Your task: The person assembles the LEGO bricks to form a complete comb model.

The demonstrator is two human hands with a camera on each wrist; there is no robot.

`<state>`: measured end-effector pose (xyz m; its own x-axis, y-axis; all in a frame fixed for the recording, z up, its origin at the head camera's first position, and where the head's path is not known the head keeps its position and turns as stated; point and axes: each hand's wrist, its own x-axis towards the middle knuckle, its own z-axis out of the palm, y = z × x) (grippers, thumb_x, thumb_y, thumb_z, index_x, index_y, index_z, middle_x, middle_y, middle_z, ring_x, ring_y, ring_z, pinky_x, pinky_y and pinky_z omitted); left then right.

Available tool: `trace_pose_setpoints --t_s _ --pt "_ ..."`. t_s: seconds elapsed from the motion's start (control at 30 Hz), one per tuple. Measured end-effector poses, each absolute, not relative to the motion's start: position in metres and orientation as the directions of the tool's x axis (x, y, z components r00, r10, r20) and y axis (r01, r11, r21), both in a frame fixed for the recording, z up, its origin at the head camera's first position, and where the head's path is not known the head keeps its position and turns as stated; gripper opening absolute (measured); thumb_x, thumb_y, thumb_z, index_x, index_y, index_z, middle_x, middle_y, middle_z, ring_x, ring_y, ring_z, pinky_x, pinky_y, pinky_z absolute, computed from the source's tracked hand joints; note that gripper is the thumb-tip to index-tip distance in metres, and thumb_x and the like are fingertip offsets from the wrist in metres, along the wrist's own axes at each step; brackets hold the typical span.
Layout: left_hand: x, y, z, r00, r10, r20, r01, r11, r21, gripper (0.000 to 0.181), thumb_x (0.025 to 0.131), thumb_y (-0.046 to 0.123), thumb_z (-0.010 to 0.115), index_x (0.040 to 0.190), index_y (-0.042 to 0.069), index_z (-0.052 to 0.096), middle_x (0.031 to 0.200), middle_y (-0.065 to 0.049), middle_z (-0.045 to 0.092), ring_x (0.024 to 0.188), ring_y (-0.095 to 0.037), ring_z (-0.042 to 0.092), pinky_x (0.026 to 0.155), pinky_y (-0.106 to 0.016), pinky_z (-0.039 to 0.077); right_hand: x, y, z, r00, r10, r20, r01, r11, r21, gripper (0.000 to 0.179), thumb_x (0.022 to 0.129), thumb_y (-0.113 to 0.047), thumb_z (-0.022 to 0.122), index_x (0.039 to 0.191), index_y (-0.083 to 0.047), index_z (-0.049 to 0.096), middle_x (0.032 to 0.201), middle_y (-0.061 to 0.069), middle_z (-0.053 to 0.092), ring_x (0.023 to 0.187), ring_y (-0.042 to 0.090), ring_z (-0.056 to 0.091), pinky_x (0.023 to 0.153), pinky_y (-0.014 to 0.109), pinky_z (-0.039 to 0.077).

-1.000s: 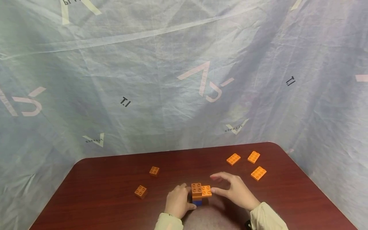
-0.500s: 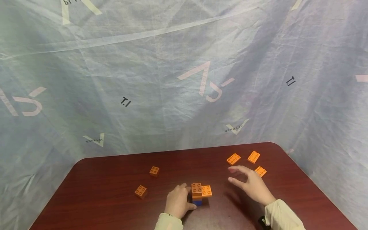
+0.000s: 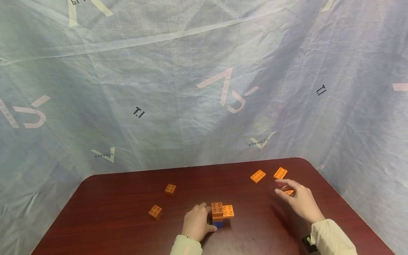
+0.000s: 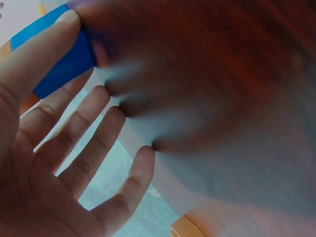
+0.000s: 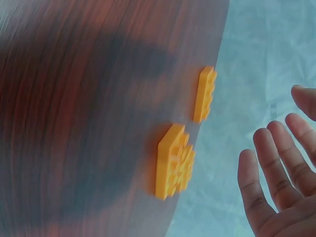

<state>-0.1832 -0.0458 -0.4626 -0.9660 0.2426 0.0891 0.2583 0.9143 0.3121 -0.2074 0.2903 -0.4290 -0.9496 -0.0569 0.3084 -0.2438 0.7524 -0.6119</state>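
Observation:
My left hand [image 3: 196, 222] pinches the blue toy brick [image 4: 57, 64] at the bottom of a small stack, thumb on one side and index finger on the other. On the stack sit a darker orange square brick [image 3: 217, 209] and, beneath it, a flat orange brick [image 3: 228, 211] jutting out to the right. My right hand [image 3: 301, 202] hovers above the table at the right, fingers apart and holding nothing. Behind its fingers a flat orange brick [image 3: 289, 192] is partly hidden. The right wrist view shows flat orange bricks [image 5: 167, 165] apart from the fingers.
Two more flat orange bricks, one [image 3: 258, 176] left of the other [image 3: 280, 173], lie toward the back right. Two square orange bricks, one farther back [image 3: 170, 189] and one nearer [image 3: 155, 212], lie on the left. Cloth [image 3: 178, 106] hangs behind the dark red table [image 3: 111, 226].
My right hand has moved away from the stack, rightward and farther back, to the nearest flat orange brick on the right. My left hand and the stack have stayed in place.

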Motion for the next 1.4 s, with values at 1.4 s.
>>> trace_pose_setpoints --t_s 1.4 --pt "-0.185 -0.047 -0.463 -0.969 0.242 0.059 0.248 0.916 0.316 0.052 0.067 0.036 0.096 0.107 0.009 0.077 0.1 -0.003 0.067 0.09 -0.027 0.066 0.075 -0.05 0.058 -0.26 0.345 -0.455 -0.985 -0.132 0.11 -0.167 0.877 -0.451 0.05 0.074 0.008 0.072 0.123 0.008 0.065 0.122 0.037 0.058 0.114 0.059 0.052 0.09 0.068 0.046"
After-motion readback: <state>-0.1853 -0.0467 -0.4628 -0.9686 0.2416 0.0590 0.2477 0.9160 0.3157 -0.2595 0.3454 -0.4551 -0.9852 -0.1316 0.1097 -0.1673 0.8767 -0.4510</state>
